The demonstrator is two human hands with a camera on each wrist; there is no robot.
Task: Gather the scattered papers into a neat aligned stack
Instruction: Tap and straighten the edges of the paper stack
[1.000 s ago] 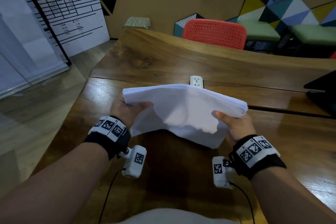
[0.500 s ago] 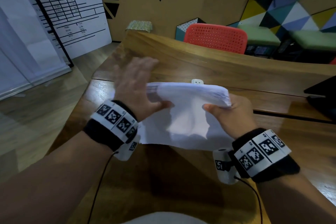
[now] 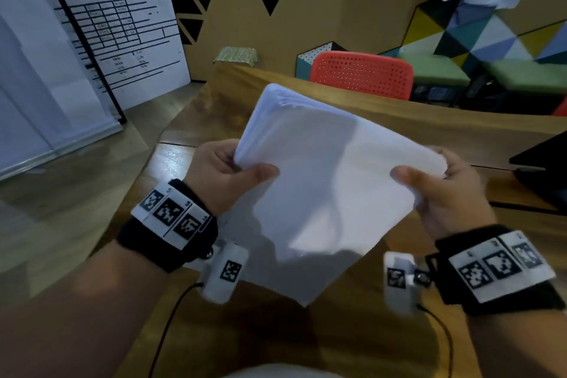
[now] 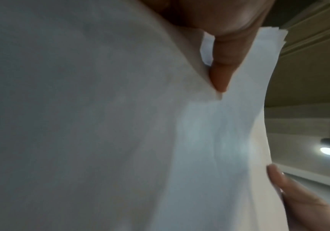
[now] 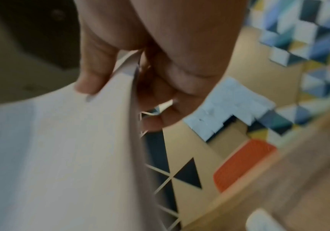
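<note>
now the stack of papers (image 3: 331, 181) is held up off the wooden table (image 3: 399, 331), tilted with one corner pointing down. left hand (image 3: 224, 175) pinches its left edge, thumb on top; right hand (image 3: 445, 193) pinches the right edge likewise (sheet edges look slightly uneven in the left wrist view).

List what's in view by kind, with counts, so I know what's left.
Paper stacks: 1, held off the table by the left hand and the right hand
Loose sheets on the table: 0 visible
Hands: 2
Red chairs: 1
Total: 4
</note>
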